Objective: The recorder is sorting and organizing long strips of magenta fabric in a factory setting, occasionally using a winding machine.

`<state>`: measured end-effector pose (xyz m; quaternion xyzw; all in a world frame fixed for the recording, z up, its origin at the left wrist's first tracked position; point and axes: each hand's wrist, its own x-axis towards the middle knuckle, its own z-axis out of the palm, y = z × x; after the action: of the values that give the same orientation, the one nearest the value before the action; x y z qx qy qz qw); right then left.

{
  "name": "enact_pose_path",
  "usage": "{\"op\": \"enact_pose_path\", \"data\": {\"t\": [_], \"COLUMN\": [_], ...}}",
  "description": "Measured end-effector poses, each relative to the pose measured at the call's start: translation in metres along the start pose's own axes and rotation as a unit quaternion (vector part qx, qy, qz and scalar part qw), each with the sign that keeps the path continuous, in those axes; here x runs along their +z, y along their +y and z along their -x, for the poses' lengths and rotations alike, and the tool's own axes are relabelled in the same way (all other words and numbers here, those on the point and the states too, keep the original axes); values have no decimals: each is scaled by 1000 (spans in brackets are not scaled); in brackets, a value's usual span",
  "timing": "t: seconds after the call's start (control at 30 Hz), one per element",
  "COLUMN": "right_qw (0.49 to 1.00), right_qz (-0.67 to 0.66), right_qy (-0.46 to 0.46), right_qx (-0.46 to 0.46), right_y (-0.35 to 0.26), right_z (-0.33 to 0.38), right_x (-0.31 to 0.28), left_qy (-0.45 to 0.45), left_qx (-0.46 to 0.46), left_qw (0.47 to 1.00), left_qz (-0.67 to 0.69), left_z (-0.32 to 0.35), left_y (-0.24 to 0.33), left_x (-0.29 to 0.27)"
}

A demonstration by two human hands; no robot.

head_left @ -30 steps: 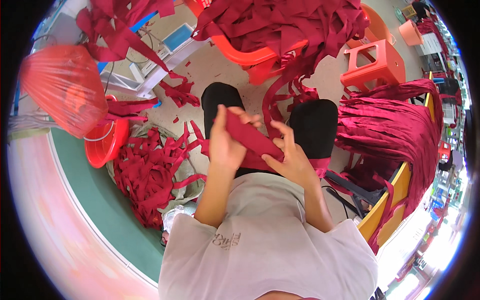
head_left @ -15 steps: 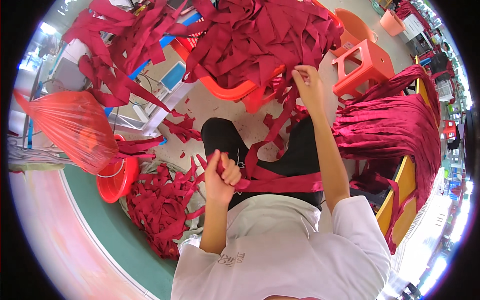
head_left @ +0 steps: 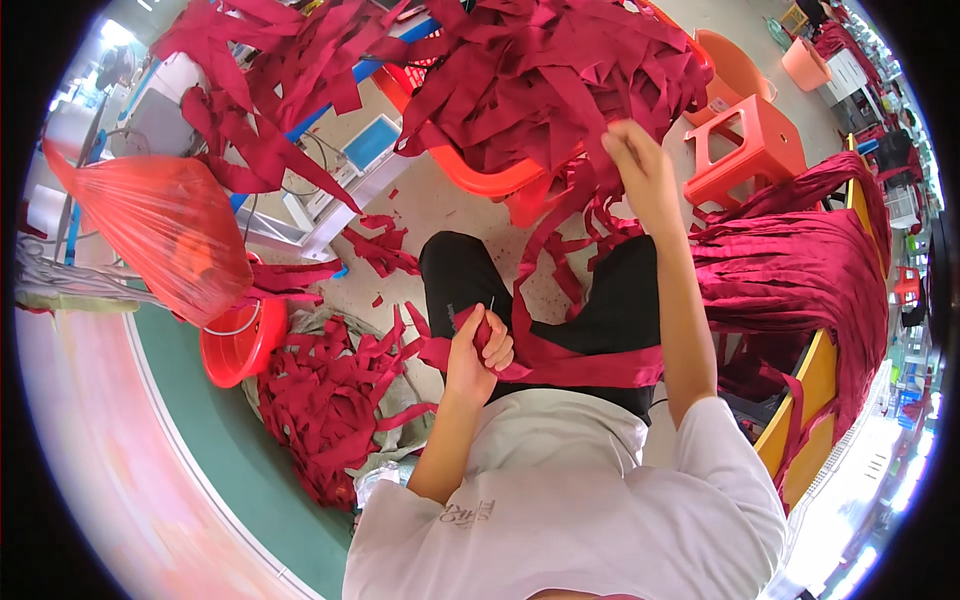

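Observation:
My left hand (head_left: 478,352) is closed around a bunched dark red fabric strip above my lap. A thin pointed bit shows above its fingers, too small to name. A length of strip (head_left: 600,368) runs from that hand across my thighs to the right. My right hand (head_left: 640,165) reaches forward to the near right rim of a red plastic basket (head_left: 480,182), its fingertips pinched on a strip at the pile's edge. The basket is heaped with tangled dark red strips (head_left: 550,85), some hanging over the rim toward my knees.
Left of me lie a heap of strips (head_left: 325,410), a red bucket (head_left: 235,350) and a filled red plastic bag (head_left: 175,240). On the right, long strips (head_left: 790,265) drape over a yellow-edged board (head_left: 815,400). A red stool (head_left: 750,150) stands beyond. Strips cover a blue-edged frame (head_left: 310,122) front left.
The whole view has shifted slightly, moving things rightward. My left hand has moved a little right and turned, still gripping the strip. My right hand stays by the basket rim.

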<state>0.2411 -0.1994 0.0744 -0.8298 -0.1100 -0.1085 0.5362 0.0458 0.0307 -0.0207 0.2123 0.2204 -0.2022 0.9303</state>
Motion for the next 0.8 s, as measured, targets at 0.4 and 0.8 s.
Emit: {"op": "enact_pose_path", "data": {"t": [0.4, 0.8], "right_qw": [939, 874], "right_qz": [-84, 92], "right_qy": [-306, -236], "right_qx": [132, 414], "right_y": [-45, 46], "right_z": [187, 326], "right_x": [-11, -115], "left_qy": [-11, -40], "left_qx": [-40, 86], "left_qw": [991, 986], "left_qz": [-130, -133], "left_z": [-51, -64], "left_y": [-12, 6], "left_x": [66, 72]}}
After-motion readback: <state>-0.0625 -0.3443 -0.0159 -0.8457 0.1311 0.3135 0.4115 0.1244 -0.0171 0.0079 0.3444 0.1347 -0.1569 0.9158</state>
